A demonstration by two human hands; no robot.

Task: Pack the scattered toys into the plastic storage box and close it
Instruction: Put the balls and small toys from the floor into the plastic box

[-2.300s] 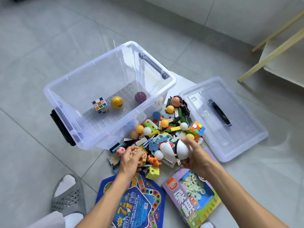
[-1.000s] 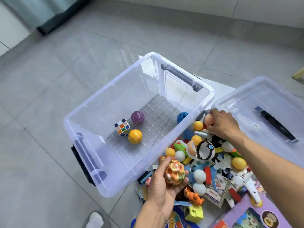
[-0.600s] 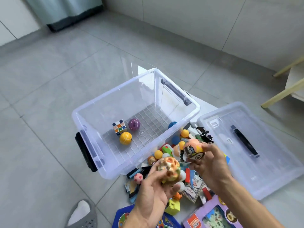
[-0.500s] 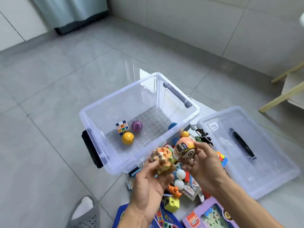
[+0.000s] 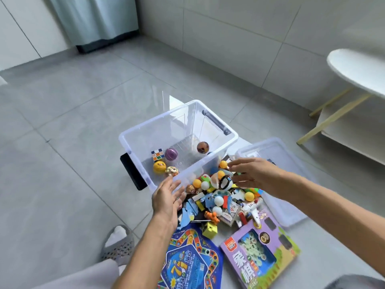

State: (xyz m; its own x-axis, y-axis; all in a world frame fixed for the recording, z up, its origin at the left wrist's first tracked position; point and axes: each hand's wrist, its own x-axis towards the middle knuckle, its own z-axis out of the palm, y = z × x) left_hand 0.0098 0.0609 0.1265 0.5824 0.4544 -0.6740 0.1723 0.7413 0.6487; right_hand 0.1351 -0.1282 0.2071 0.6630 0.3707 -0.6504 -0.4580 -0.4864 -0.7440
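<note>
I see the clear plastic storage box [image 5: 145, 130] at frame centre, lid off, with a puzzle cube [image 5: 157, 156], purple ball [image 5: 171, 154], yellow ball [image 5: 159, 167], spotted ball [image 5: 172, 171] and brown ball [image 5: 202, 147] inside. My left hand [image 5: 166, 200] is spread and holds nothing at the box's near corner; my right hand [image 5: 253, 175] is spread over the toy pile [image 5: 220, 197]. The lid [image 5: 277, 149] at right is partly hidden by my forearm, and motion blurs the fingertips.

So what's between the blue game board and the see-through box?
In the head view, the toy pile fills that stretch: orange and white balls, blocks and cards lie between the board and the box. The left hand hovers there too.
</note>
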